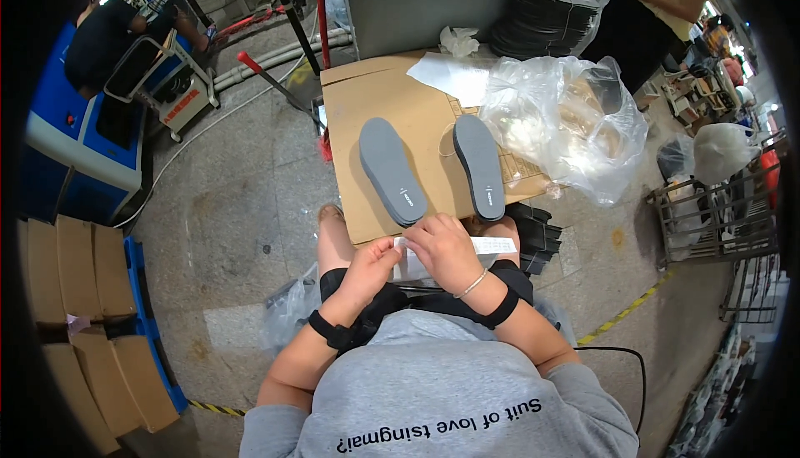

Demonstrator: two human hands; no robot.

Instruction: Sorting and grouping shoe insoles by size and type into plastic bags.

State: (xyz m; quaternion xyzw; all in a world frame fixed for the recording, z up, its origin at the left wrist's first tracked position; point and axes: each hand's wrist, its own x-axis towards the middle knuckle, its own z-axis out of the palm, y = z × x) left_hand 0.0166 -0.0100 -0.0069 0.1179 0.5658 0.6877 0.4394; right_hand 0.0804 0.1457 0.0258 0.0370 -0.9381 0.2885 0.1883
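Over my lap, my left hand [373, 265] pinches the left end of a white printed paper slip [495, 245]. My right hand [447, 251] is on the same slip, its curled fingers meeting the left fingertips; the palm hides the slip's middle. Just beyond the hands, two stacks of grey shoe insoles lie on a cardboard sheet [346, 158]. The left insole stack [390, 166] sits close to my fingers, and the right insole stack [478, 166] lies apart from it, toward a clear plastic bag. Neither hand touches the insoles.
The crumpled clear plastic bag [575, 125] covers the cardboard's right side. Behind it stands a pile of black sheets [542, 20] against a grey panel [417, 8]. Cardboard boxes [92, 275] stand at left, a metal rack [708, 216] at right. Other people sit or stand farther off.
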